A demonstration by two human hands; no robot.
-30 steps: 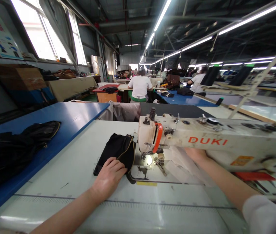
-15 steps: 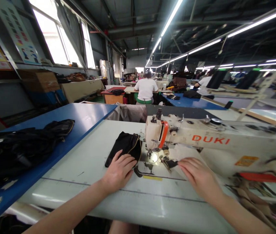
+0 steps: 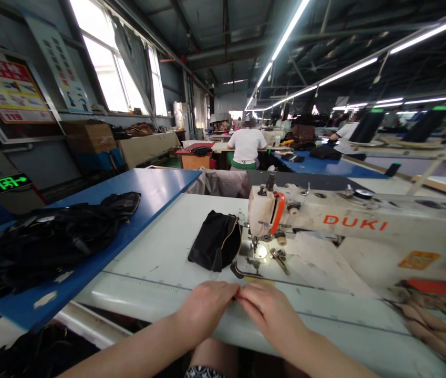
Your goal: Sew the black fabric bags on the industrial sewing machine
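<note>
My left hand (image 3: pixel 211 304) and my right hand (image 3: pixel 267 303) meet fingertip to fingertip over the front of the sewing table (image 3: pixel 136 302). Both are pinched closed. A dark bit shows between the fingertips, seemingly the small black fabric piece seen earlier in the right hand; most of it is hidden. Beyond the left hand, untouched, lies a black pouch (image 3: pixel 210 241) with a gold zipper along its right side. To its right stands the sewing machine (image 3: pixel 260 212), its needle area lit, with a metal attachment (image 3: pixel 280 258) on the bed beside the needle.
On the left, a blue table (image 3: pixel 163 184) bears a heap of black bags (image 3: pixel 61 236). White sheets (image 3: pixel 317 257) lie under the machine's arm. Brown strips (image 3: pixel 427 315) hang at the right. Ahead, a person in a white shirt (image 3: pixel 245 144) sits at another table.
My left hand has left the pouch and drawn back toward me. My right hand has moved left from the metal attachment, where it held a small black piece. The view has swung left.
</note>
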